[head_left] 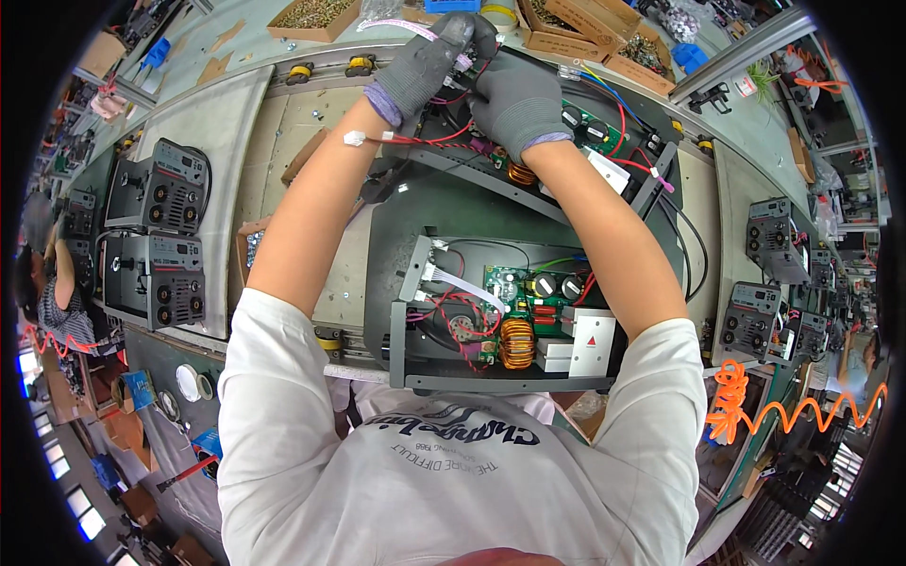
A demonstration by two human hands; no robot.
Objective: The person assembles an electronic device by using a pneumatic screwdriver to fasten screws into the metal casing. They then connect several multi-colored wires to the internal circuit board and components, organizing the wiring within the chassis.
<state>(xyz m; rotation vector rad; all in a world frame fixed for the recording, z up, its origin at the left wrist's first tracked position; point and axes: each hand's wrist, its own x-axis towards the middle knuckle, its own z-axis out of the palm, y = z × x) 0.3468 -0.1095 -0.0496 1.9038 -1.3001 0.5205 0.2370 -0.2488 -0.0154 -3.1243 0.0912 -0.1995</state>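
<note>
Both my hands wear grey gloves and work at the left end of the farther open machine chassis (528, 193), close to each other. My left hand (425, 74) is closed, with a white ribbon cable (408, 25) running into its fingers. Beside it, my right hand (521, 102) bends over the chassis with its fingers curled; what they grip is hidden. Red twisted wires with a white plug (355, 139) hang out across my left wrist. Inside this chassis are a green circuit board and a copper coil (520, 174). Nearer me lies a second open chassis (500, 383) with a similar board and coil (516, 342).
Cardboard boxes of small parts (316, 17) line the far bench. Finished-looking machines (175, 278) stand on the left, and more machines (752, 316) on the right. A coiled orange air hose (729, 401) hangs at right. Another person (64, 302) is at far left.
</note>
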